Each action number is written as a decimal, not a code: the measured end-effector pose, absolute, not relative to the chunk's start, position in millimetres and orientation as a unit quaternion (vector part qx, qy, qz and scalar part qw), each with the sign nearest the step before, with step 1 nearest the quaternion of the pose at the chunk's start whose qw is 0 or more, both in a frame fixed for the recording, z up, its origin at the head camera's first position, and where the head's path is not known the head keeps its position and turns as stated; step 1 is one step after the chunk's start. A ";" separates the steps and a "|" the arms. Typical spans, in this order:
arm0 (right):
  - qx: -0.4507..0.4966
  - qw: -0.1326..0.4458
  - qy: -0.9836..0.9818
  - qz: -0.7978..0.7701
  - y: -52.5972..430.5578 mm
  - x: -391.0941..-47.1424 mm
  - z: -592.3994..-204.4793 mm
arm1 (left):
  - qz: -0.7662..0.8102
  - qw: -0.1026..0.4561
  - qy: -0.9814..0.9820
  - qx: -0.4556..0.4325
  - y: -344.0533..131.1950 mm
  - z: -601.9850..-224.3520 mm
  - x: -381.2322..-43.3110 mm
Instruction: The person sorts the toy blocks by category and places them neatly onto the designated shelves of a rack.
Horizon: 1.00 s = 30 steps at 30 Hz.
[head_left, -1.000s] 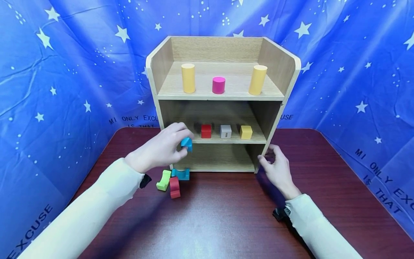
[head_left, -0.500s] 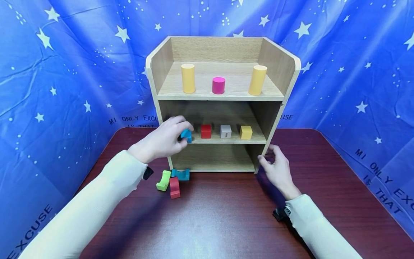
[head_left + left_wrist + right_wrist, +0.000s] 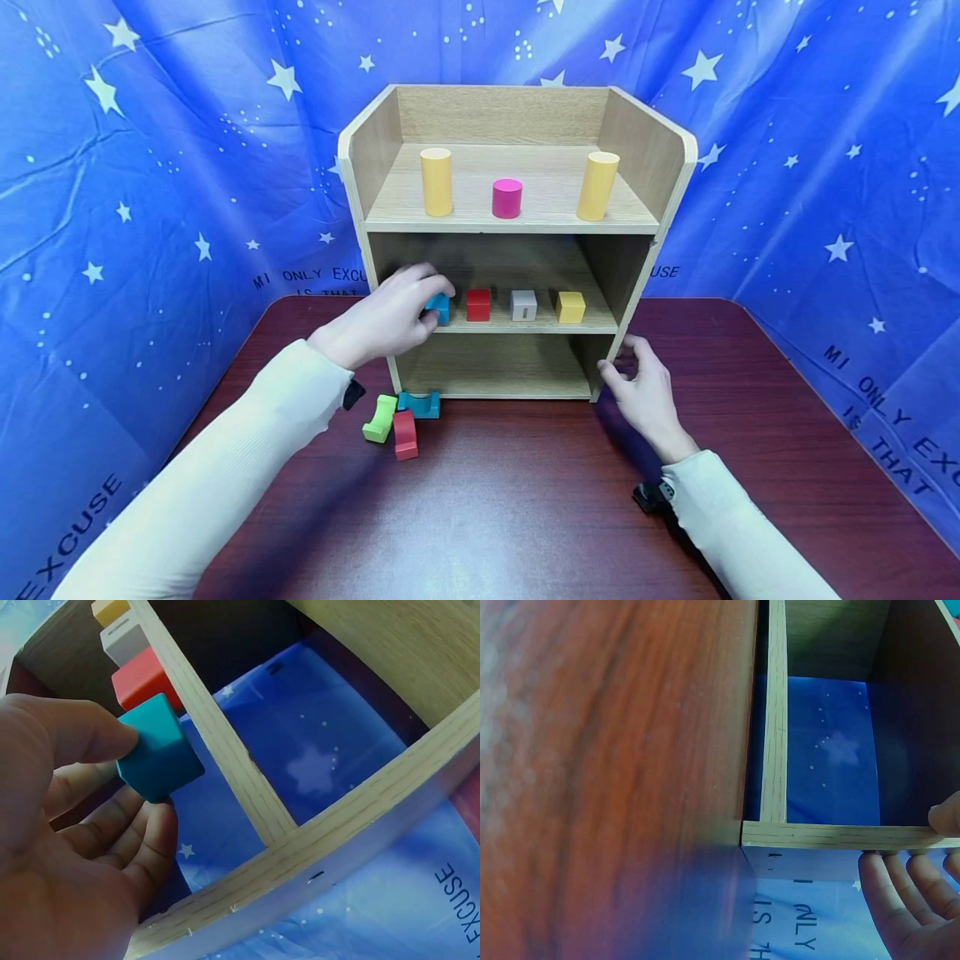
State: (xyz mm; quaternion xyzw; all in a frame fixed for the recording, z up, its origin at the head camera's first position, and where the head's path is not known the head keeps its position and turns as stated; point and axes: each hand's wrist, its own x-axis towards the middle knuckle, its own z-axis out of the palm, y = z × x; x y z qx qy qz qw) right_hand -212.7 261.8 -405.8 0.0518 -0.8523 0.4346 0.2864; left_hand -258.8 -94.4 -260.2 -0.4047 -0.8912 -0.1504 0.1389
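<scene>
My left hand pinches a blue block between thumb and fingers, at the front left of the middle shelf. In the head view the hand covers part of the block. Just right of it a red cube, a grey cube with a dark slot and a yellow cube stand in a row. My right hand holds the lower right side panel of the wooden shelf unit. Its thumb lies at the front edge, the fingers against the panel's outer face.
On the dark red table, by the unit's lower left corner, lie a green curved block, a blue curved block and a red curved block. The top shelf bears two yellow cylinders and a short pink cylinder.
My left hand has raised the blue block from below the middle shelf's front edge to the level of the cubes, moving slightly right. My right hand has kept its place.
</scene>
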 end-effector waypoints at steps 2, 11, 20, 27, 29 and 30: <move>0.053 0.286 -0.852 0.436 261.4 -212.5 -405.4 | -0.150 0.134 -0.894 -0.400 -93.6 -260.1 -259.5; 0.051 0.283 -0.854 0.434 262.6 -213.0 -405.9 | -0.134 0.133 -0.903 -0.387 -90.3 -260.7 -262.6; 0.049 0.281 -0.854 0.436 262.6 -214.0 -407.4 | -0.118 0.130 -0.914 -0.366 -86.6 -264.5 -263.7; 0.048 0.283 -0.858 0.426 262.9 -214.5 -407.7 | -0.118 0.119 -0.918 -0.359 -86.0 -262.6 -263.4; 0.048 0.284 -0.858 0.425 263.2 -214.6 -408.1 | -0.119 0.115 -0.919 -0.359 -85.9 -262.6 -263.9; 0.048 0.285 -0.858 0.425 263.3 -214.7 -408.3 | -0.120 0.112 -0.919 -0.359 -85.7 -262.4 -263.8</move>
